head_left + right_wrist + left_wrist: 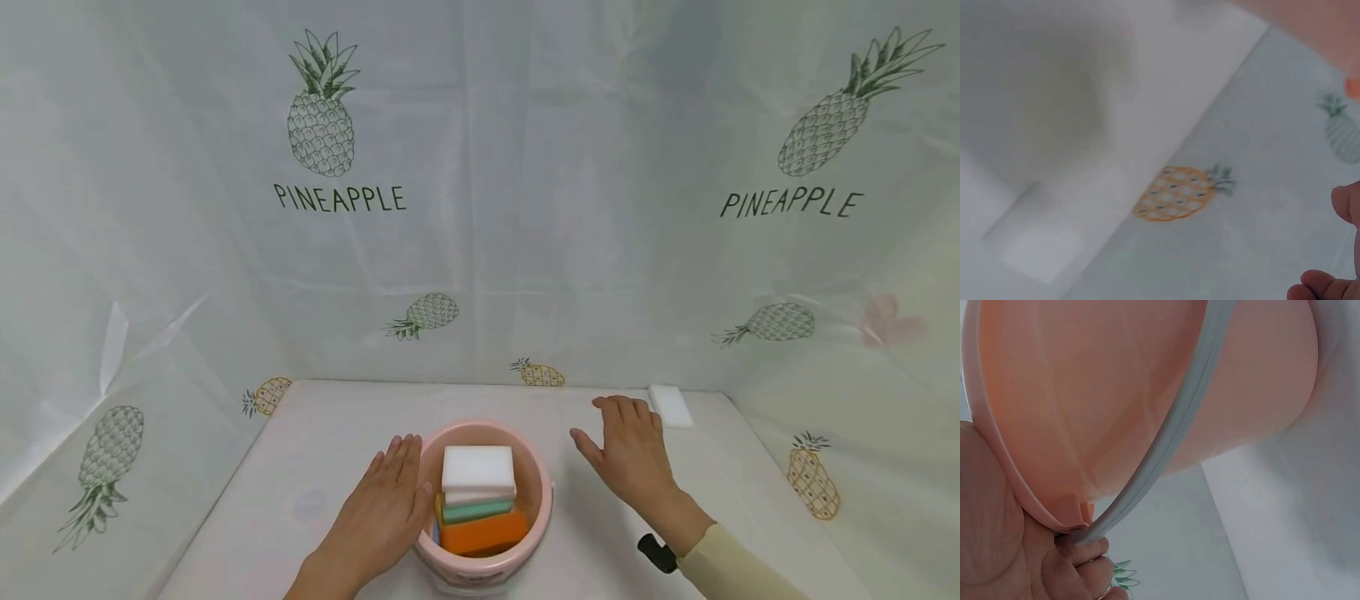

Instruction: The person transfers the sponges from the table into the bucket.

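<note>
A pink bucket (pixel 468 427) stands on the table, holding a stack of sponge-like blocks: a white block (pixel 477 468) on top, a green block (pixel 477 511) beneath and an orange block (pixel 483 533) at the near side. Slivers of yellow and blue show at its left. My left hand (pixel 378 512) rests against the left of the rim, fingers extended. In the left wrist view, its palm touches the rim close to where the grey handle (pixel 1172 425) joins. My right hand (pixel 630 454) hovers right of the bucket, thumb spread and nothing held.
Another white block (pixel 671 407) lies at the table's back right, just beyond my right hand. A pineapple-printed curtain (pixel 525 208) encloses the back and sides of the white table (pixel 337 417). A black strap (pixel 657 553) sits at my right wrist.
</note>
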A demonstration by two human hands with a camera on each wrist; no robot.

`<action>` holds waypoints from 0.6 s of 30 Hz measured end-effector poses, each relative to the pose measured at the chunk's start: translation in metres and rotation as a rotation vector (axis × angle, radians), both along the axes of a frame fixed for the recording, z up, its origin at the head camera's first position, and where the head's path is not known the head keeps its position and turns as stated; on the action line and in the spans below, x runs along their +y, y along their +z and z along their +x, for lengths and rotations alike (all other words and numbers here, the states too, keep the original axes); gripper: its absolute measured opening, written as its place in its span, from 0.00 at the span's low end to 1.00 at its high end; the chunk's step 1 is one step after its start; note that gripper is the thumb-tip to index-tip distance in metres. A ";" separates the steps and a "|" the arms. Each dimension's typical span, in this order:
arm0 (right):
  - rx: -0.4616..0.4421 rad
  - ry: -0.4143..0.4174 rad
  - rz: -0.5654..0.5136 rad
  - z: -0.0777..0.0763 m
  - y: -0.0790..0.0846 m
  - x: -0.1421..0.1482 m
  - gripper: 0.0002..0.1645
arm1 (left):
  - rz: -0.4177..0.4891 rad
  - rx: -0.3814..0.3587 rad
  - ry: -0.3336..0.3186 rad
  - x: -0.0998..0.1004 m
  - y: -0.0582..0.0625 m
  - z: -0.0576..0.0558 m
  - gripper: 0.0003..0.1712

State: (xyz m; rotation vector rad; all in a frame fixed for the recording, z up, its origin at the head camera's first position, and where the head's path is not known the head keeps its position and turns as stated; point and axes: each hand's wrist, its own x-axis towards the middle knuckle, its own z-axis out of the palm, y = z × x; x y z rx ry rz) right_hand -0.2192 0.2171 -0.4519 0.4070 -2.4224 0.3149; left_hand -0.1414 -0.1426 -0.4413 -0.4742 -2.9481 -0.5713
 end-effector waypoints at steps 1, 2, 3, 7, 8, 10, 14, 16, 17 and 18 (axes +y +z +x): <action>-0.002 -0.020 0.006 -0.001 -0.005 0.005 0.34 | 0.000 0.001 -0.001 0.000 0.000 0.000 0.35; -0.003 -0.036 0.014 -0.002 -0.010 0.010 0.34 | -0.001 0.002 -0.002 0.000 0.000 0.000 0.35; -0.002 -0.050 0.025 -0.003 -0.016 0.014 0.34 | -0.002 0.001 -0.003 0.000 0.000 0.000 0.35; -0.015 -0.094 0.093 -0.007 -0.039 0.029 0.35 | 0.009 -0.003 -0.004 0.000 0.000 0.000 0.35; -0.033 -0.106 0.109 -0.008 -0.044 0.032 0.36 | 0.007 -0.003 -0.002 0.000 0.000 0.000 0.35; -0.079 -0.130 0.130 -0.009 -0.055 0.037 0.36 | 0.003 -0.001 0.002 0.000 0.000 -0.001 0.35; -0.153 -0.163 0.147 -0.011 -0.069 0.044 0.38 | 0.007 0.001 0.002 0.000 -0.001 -0.002 0.36; -0.170 -0.172 0.152 -0.012 -0.074 0.046 0.38 | 0.016 -0.002 -0.003 0.000 -0.001 -0.001 0.35; -0.180 -0.177 0.158 -0.012 -0.076 0.048 0.38 | 0.022 -0.002 -0.005 0.000 -0.001 -0.001 0.35; -0.191 -0.182 0.163 -0.013 -0.078 0.048 0.38 | 0.024 -0.006 -0.005 0.000 0.000 -0.001 0.35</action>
